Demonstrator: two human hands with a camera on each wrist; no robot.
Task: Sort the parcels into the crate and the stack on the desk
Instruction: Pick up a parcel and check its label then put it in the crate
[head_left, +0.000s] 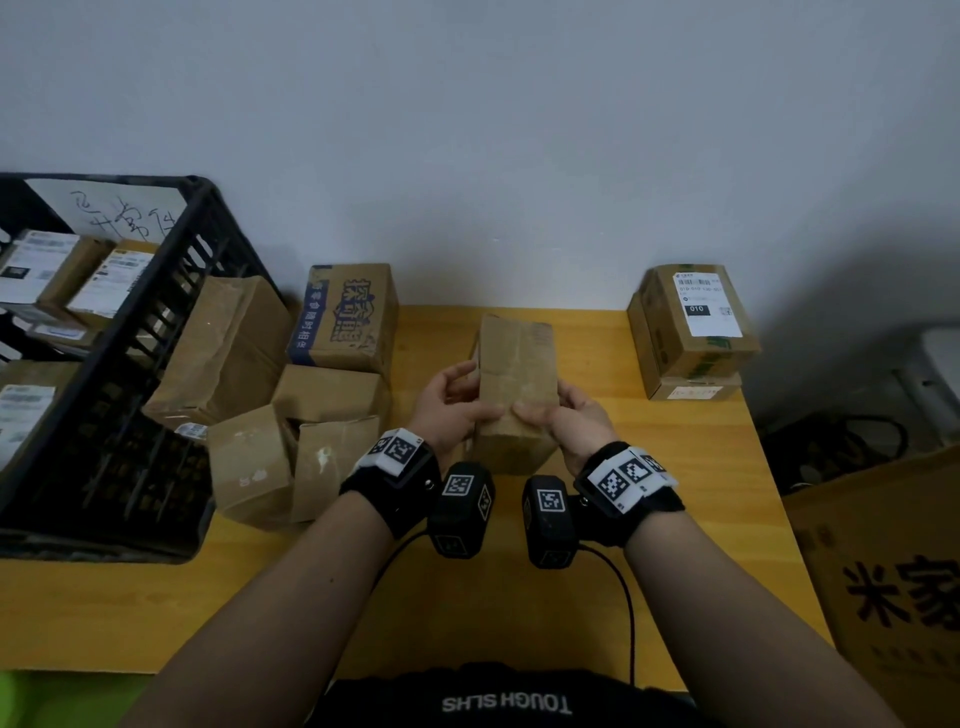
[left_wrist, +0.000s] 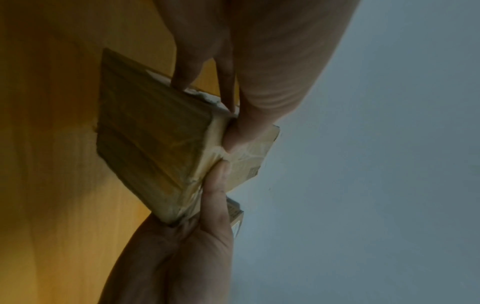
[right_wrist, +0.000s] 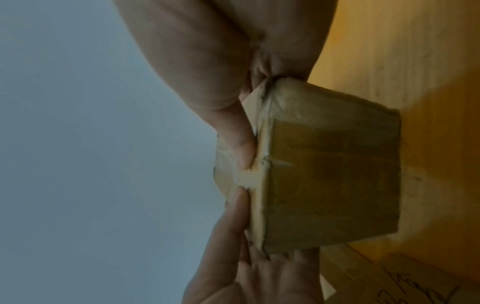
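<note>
Both hands, the left hand (head_left: 451, 402) and the right hand (head_left: 563, 415), grasp a plain cardboard parcel (head_left: 514, 374) at mid-counter (head_left: 675, 467), its long axis running near to far. Loose cardboard boxes (head_left: 311, 415) crowd its left beside the black crate (head_left: 156, 322); a labelled two-box stack (head_left: 691, 332) stands far right.

Plain pale grey-blue wall (head_left: 519, 130), yellow wooden desk (head_left: 691, 467) pushed against it, dim shadowed corner at right
</note>
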